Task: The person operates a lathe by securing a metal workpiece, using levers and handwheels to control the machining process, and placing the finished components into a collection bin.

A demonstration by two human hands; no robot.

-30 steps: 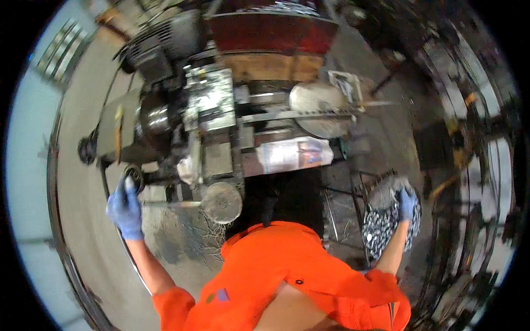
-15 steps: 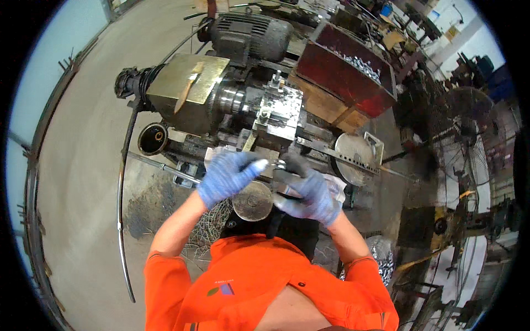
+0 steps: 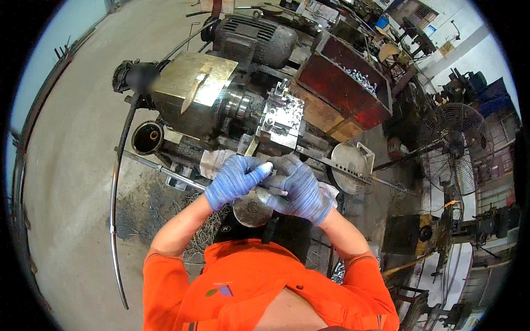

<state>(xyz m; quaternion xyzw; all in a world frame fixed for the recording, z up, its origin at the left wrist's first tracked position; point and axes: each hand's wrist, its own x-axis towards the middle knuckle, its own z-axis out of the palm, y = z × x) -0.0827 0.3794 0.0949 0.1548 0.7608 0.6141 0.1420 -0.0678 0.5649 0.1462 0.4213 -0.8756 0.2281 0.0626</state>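
Both my hands wear blue-grey knit gloves and meet in front of the lathe. My left hand [image 3: 236, 177] is closed, its white-tipped thumb pressed toward its fingers; whatever it pinches is hidden. My right hand [image 3: 301, 190] curls beside it, fingertips touching or nearly touching the left. A small, pale, shiny metal piece [image 3: 282, 192] shows among the right fingers, mostly covered. Just beyond the hands stands the bright tool post [image 3: 282, 118], with the lathe chuck [image 3: 238, 105] to its left. Below the hands is a round, worn disc [image 3: 252, 211].
A wooden-handled brush [image 3: 194, 95] lies on the brass-coloured headstock cover [image 3: 212, 69]. Behind sits a ribbed motor [image 3: 256, 41]. A red bin [image 3: 337, 77] of small metal parts stands back right, a fan [image 3: 454, 140] farther right. A long metal rod [image 3: 114, 243] runs along the left.
My hands have drawn together, and the shiny metal piece that showed between my fingertips is now mostly covered. The whole view has shifted slightly.
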